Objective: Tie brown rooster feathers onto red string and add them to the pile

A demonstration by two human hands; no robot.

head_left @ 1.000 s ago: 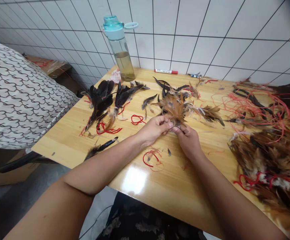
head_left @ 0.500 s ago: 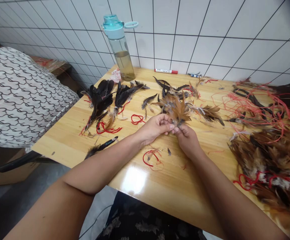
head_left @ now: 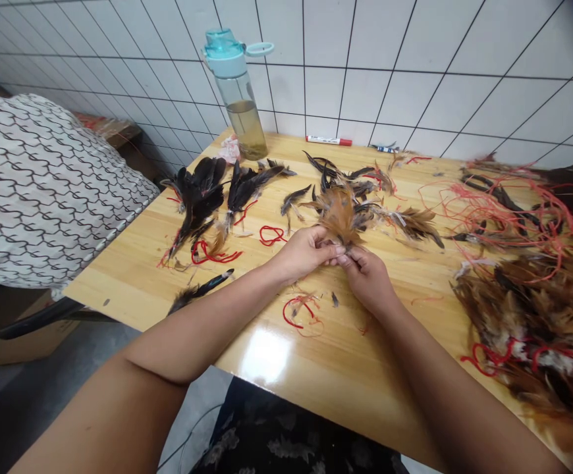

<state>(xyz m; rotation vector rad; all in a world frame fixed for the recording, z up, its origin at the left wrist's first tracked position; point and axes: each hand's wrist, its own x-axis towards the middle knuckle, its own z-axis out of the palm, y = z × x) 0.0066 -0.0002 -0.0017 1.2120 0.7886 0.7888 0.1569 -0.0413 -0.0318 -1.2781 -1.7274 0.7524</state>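
Between my hands, above the middle of the wooden table (head_left: pixel 316 368), is a small bunch of brown feathers (head_left: pixel 340 214), its tips fanned away from me. My left hand (head_left: pixel 311 253) pinches the quill ends between thumb and fingers. Touching it from the right, my right hand (head_left: pixel 369 276) is closed at the same quill ends, thumb against fingers. The exact ends are hidden by the fingertips. Just beyond the bunch lie loose black feathers (head_left: pixel 326 168) and a tied brown bundle (head_left: pixel 415 224). A red string loop (head_left: pixel 291 316) rests nearer me.
At the left lie black feather bundles (head_left: pixel 202 191) and red strings (head_left: pixel 217 255). A water bottle (head_left: pixel 247 122) stands by the tiled wall, near a red marker (head_left: pixel 328 140). Tangled red strings (head_left: pixel 504 204) and a large brown feather pile (head_left: pixel 538 296) cover the right side.
The brown feather bunch has shifted slightly left and turned in my fingers. Both hands stay together at its quill ends, with the right fingers moved a little.
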